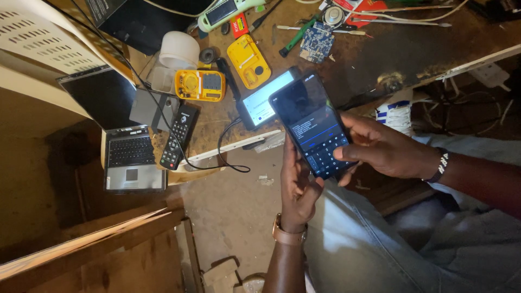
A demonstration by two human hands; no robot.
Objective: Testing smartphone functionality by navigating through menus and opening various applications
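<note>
Black glass fills the middle of our view: a smartphone (315, 126) held up over our lap, its screen dark at the top and showing an on-screen keypad in the lower half. Our left hand (298, 187) cradles it from below and behind, fingers curled around the phone's lower left edge, the thumb lying along that side; a tan watch strap (288, 236) circles the wrist. Our right hand (382, 149) comes in from the right, fingers wrapped behind the phone's right edge and the thumb (347, 153) pressed flat on the keypad near the lower right of the screen. A beaded black-and-white bracelet (442, 165) sits on that wrist.

Just behind the phone, on the wooden workbench (380, 59), a second phone (260, 100) lies with its screen lit white, a black cable (228, 146) running from its end and looping off the bench edge. Left of it we see a yellow multimeter (199, 85), with a separate yellow casing (248, 61) just beside it and a roll of white tape (179, 50) near both. A black remote control (179, 135) lies by an open laptop (125, 127) at the bench's left end. Farther back are a small blue circuit board (316, 40) and a green-handled screwdriver (297, 37), well apart from our hands. Our pale trousers (380, 244) show below.
</note>
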